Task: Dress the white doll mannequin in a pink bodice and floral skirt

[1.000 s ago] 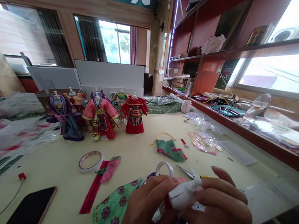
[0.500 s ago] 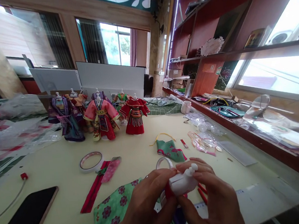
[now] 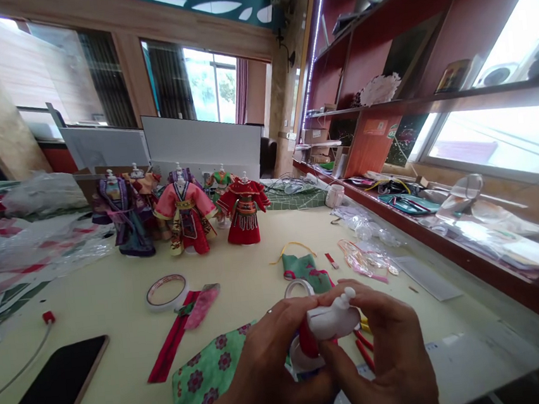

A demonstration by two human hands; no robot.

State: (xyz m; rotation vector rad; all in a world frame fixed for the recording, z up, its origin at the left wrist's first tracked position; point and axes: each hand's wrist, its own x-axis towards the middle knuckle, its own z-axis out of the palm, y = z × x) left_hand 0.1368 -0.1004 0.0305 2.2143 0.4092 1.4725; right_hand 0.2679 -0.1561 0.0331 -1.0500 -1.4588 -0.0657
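Observation:
A small white doll mannequin [image 3: 333,320] is tilted with its neck knob up to the right, held between both hands. My left hand [image 3: 266,361] is closed on its lower part, where red cloth [image 3: 308,343] wraps round it. On the other side, my right hand [image 3: 388,349] grips the mannequin, its thumb and fingers about the body. Green flowered fabric [image 3: 212,372] lies by my left wrist. Just behind the fingers stands a roll of white tape [image 3: 299,285]. Red tool handles [image 3: 364,354] show partly under my right hand.
Several dressed mannequins stand at the back, one in a red dress [image 3: 242,212]. Across the table [image 3: 252,273] lie another tape roll [image 3: 167,292], a red and pink strip [image 3: 169,345], a green cloth piece [image 3: 299,268], a phone [image 3: 50,394] and clear plastic bags [image 3: 367,224].
The mannequin has shifted slightly in my fingers, and more of the red cloth shows below it. Yellow handles now show beside my right hand. The view has tilted a little.

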